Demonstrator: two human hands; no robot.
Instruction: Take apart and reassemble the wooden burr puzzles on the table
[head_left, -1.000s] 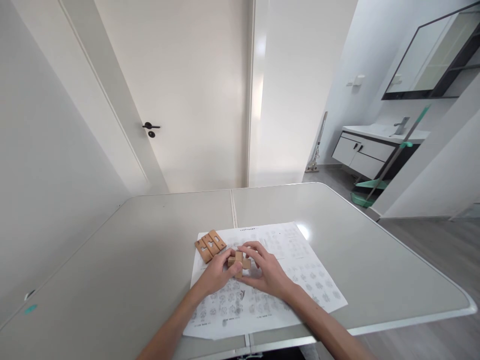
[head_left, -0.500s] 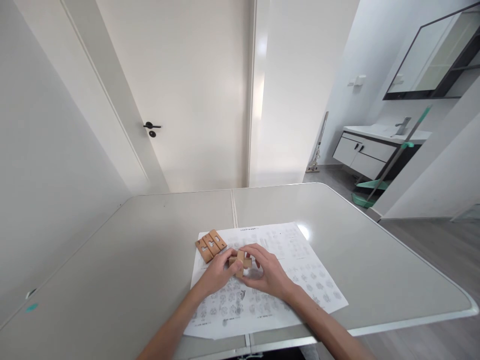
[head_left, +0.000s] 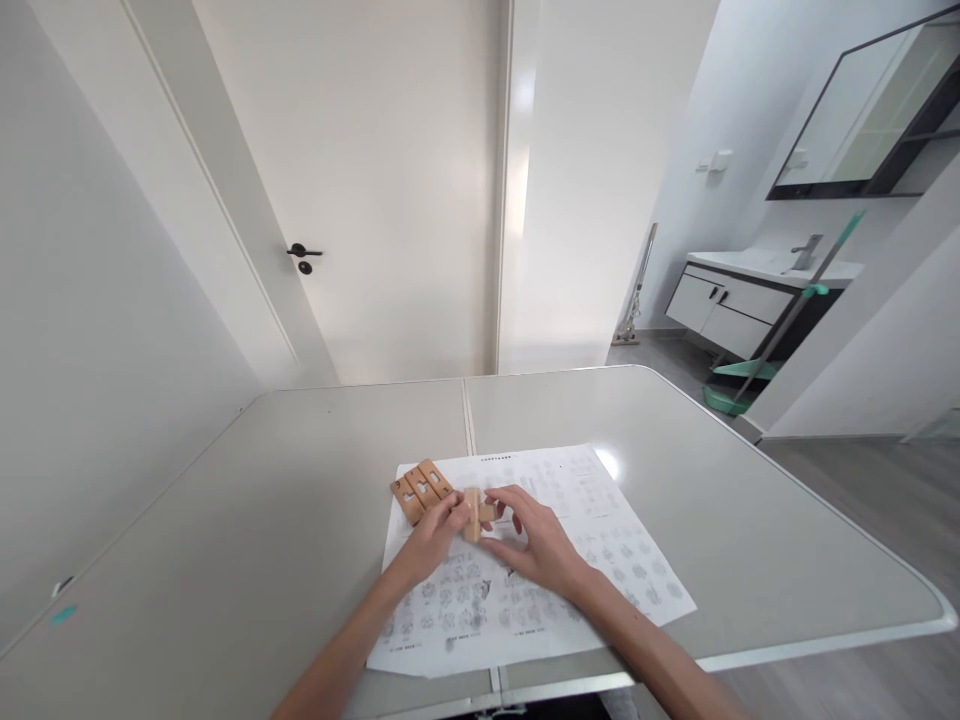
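Over the printed sheet I have a small wooden interlocking block puzzle [head_left: 472,528], its pale pieces crossing one another. My left hand [head_left: 430,543] pinches it from the left, thumb on the near face. From the right, my right hand [head_left: 541,541] curls round it, fingertips at the piece that sticks out sideways and thumb by its lower end. The fingers partly cover the joint. Just beyond my left hand lie flat wooden slotted pieces [head_left: 421,487], side by side, with dark marks on them.
The white sheet [head_left: 592,545], covered in small printed diagrams, lies on a pale folding table [head_left: 300,500] with a seam down its middle. A door [head_left: 390,200] stands behind the table. At the right are a washbasin cabinet [head_left: 724,300] and a green dustpan [head_left: 726,401].
The block puzzle has turned and shifted slightly left and away from me. My left hand has moved with it, while my right fingers have reached a little further left.
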